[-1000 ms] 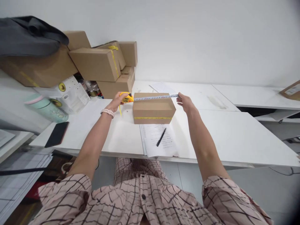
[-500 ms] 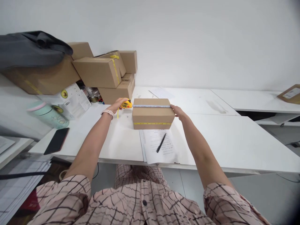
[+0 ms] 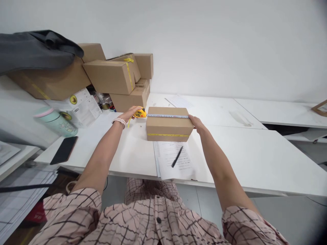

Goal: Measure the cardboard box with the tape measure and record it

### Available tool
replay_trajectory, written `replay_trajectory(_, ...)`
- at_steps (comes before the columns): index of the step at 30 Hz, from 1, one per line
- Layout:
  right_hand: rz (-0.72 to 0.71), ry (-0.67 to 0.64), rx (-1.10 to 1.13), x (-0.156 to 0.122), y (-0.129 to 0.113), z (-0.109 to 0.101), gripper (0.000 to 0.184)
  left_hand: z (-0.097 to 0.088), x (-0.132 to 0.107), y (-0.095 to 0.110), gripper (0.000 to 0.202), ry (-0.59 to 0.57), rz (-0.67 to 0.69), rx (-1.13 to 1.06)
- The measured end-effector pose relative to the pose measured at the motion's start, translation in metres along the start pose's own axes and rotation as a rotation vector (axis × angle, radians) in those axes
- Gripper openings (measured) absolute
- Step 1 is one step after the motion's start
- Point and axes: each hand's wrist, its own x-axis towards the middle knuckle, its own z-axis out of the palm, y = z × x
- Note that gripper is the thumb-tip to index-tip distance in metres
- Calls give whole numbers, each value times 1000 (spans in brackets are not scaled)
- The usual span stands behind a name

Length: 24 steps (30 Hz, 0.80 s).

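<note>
Cardboard box (image 3: pixel 169 124) sits on the white desk (image 3: pixel 255 149), just behind the paper sheet (image 3: pixel 173 160) and pen (image 3: pixel 176 156). Left hand (image 3: pixel 133 113) is closed around the yellow tape measure (image 3: pixel 140 113) at the box's left end; right hand (image 3: pixel 195 121) pinches the blade (image 3: pixel 167 116) at its right end. Box looks light and stiff; best held by its sides. No print legible.

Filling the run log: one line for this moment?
left hand: holds yellow tape measure | right hand: pins tape end at box edge | tape blade: across cardboard box top | pen: on paper
</note>
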Motion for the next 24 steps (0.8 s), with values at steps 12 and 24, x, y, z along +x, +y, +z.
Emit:
replay_trajectory(12,-4,1,14,-1,3,1,39,-3,-5,0,47,33,-7,-13)
replay_trajectory(24,-83,239,-29,1,-5,8,23,-6,-3,-3,44,15,22,-18)
